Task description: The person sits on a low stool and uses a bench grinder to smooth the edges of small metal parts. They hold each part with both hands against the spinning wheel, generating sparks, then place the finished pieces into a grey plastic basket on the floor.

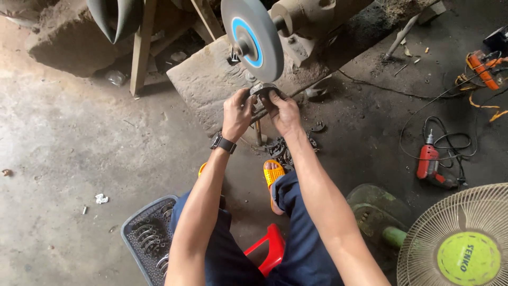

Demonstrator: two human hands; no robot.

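Grey grinding wheel [252,38] over metal part [263,89] | left hand [236,112], right hand [283,110] pinching part, just under rim | step: grinding edge; next: steady pressure, fingers clear

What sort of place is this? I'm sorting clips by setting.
Probably a small metalworking workshop: a bench grinder wheel on a rough block, an orange power drill on the dirty concrete floor, and a basket of curved metal parts.

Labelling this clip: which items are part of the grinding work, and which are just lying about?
In use: left hand and right hand holding a curved metal part beneath the grinding wheel; basket of similar parts; pile of parts by the feet.

Lying about: red drill, fan, orange tool.
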